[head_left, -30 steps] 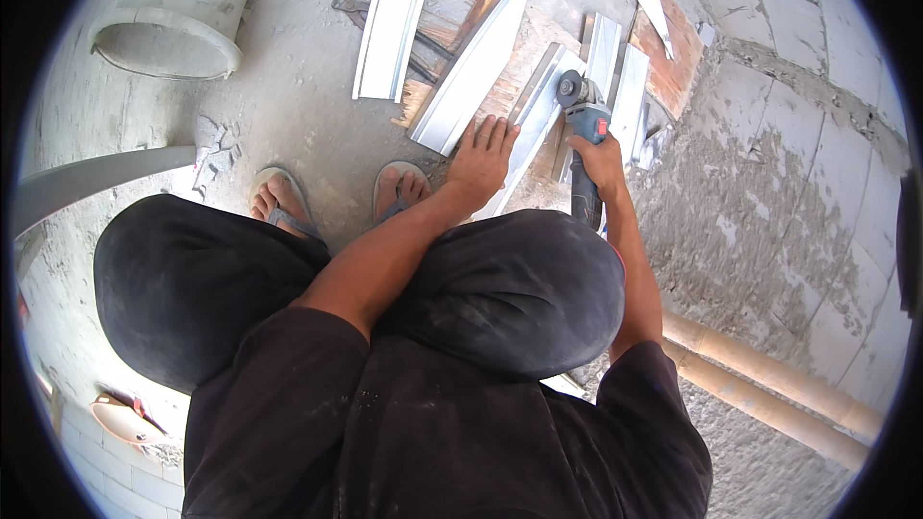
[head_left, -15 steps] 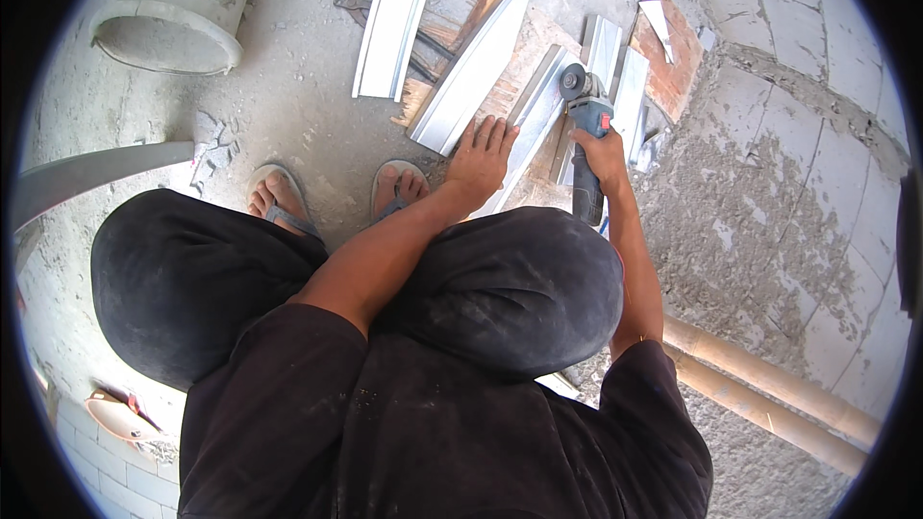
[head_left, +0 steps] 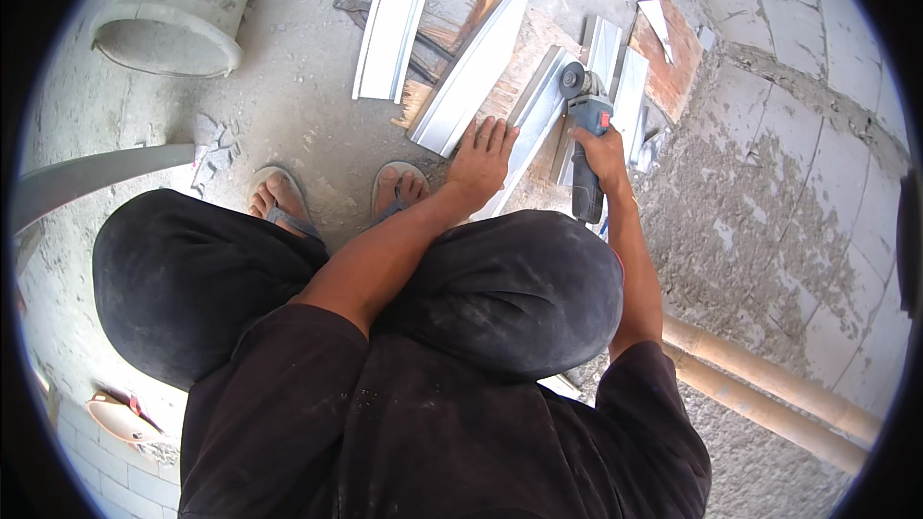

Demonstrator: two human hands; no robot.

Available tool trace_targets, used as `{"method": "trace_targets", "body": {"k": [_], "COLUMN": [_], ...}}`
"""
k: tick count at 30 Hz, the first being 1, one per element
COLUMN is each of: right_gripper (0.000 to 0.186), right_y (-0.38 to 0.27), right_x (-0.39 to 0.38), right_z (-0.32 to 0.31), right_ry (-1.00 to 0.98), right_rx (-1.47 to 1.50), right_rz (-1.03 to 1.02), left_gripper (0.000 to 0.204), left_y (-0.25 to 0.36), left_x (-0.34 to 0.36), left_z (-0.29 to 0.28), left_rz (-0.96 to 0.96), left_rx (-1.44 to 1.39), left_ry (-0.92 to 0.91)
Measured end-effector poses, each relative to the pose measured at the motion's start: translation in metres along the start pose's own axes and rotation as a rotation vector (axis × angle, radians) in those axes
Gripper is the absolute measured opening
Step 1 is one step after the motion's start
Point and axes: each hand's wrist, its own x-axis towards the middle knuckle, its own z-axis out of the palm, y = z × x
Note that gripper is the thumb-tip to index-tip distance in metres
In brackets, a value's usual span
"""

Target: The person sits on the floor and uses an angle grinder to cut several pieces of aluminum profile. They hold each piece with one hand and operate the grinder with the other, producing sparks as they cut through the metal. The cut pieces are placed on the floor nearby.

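Grey metal channel (head_left: 534, 125) stays pinned under the flat, open left hand (head_left: 481, 159); the right hand (head_left: 601, 146), closed around the angle grinder (head_left: 585, 135), has edged its disc closer onto the strip.

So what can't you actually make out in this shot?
- Head view: the grinder disc's contact with the metal strip is too small to judge.
- Right hand: its fingers wrap out of sight.
- Pliers: partly hidden under a metal channel.
- Pipe: cut by the rim.

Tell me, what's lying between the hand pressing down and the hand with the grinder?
In the head view, a long grey metal channel runs between the left hand, flat on it, and the right hand gripping the blue angle grinder.
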Motion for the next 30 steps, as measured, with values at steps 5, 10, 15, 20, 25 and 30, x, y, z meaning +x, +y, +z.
{"method": "trace_targets", "body": {"k": [5,10,15,20,25,30], "right_gripper": [0.064,0.063,0.063,0.039,0.039,0.040], "right_y": [-0.012,-0.027,-0.013,-0.013,-0.013,-0.015], "right_x": [-0.003,0.005,0.008,0.014,0.016,0.013], "right_z": [-0.001,-0.006,-0.006,-0.003,-0.002,-0.002], "right_ry": [-0.070,-0.044,-0.032,-0.023,-0.008,-0.011], "right_rx": [-0.018,-0.015,-0.042,0.020,0.022,-0.015], "right_rz": [0.104,0.132,0.078,0.064,0.028,0.038], "left_gripper": [0.109,0.110,0.111,0.111,0.110,0.109], "left_y": [-0.002,-0.001,-0.002,-0.003,-0.003,-0.003], "left_x": [-0.001,-0.001,-0.002,0.000,0.001,0.000], "left_z": [0.000,0.006,0.004,0.013,0.012,0.011], "left_rz": [-0.001,-0.009,0.017,0.011,0.008,0.016], "left_rx": [-0.010,0.009,-0.021,-0.004,-0.017,0.004], "left_ry": [-0.010,0.072,0.060,0.077,0.052,0.058]}}
